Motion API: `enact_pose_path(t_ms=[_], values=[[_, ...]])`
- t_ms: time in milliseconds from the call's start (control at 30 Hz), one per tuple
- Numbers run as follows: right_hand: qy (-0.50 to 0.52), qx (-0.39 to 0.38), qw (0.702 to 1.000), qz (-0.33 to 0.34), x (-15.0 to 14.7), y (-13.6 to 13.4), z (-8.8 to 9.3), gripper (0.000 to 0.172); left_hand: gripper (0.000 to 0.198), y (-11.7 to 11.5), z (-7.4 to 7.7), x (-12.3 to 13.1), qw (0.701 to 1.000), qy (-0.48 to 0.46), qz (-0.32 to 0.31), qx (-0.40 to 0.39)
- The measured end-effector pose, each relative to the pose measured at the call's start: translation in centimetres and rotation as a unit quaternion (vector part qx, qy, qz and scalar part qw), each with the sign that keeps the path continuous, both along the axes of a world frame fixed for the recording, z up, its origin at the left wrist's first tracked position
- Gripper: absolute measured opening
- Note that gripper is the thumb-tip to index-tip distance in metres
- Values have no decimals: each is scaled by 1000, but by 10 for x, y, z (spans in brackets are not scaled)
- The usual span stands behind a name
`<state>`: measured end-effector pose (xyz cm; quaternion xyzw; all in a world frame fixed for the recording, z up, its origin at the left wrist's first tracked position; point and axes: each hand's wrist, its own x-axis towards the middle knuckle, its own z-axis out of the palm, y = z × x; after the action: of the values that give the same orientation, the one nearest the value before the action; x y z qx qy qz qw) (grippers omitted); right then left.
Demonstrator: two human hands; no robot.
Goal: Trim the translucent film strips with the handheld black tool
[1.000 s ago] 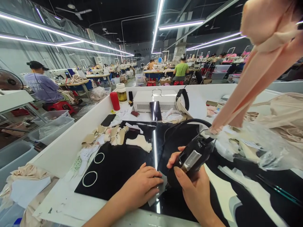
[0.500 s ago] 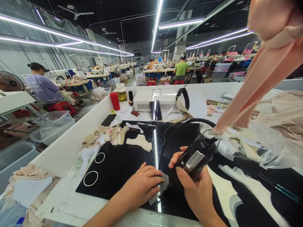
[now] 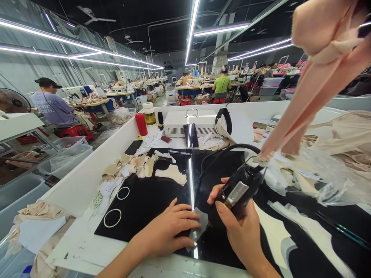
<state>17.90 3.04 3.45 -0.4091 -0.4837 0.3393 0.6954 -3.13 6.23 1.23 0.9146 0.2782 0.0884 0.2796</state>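
Observation:
My right hand is wrapped round a black corded power tool with a silver plate, held tilted above the glossy black board. The tool's working end is hidden low behind my fingers. Flat on the board, fingers spread, my left hand touches the edge of a thin grey translucent piece, which lies between it and the tool. Pink knotted cloth comes down from the upper right to the tool's top end. Cream cut pieces lie right of my right hand.
A cream piece and a bundle of beige pieces lie toward the back left. Two pale rings are on the board's left. Behind stand a white vented box, a phone and a red cylinder. Plastic bags crowd the right.
My left hand has shifted slightly, its fingers more spread, and more of the grey piece shows. The tool has moved very little. The pink cloth appears a bit further left.

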Motion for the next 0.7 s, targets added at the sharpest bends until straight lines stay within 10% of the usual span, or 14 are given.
enact_pose_path(t_ms=[700], values=[[38,-2,997,64,-14,-12,-6,34,58,2,-1,-4,1000,-2,-14,-25]])
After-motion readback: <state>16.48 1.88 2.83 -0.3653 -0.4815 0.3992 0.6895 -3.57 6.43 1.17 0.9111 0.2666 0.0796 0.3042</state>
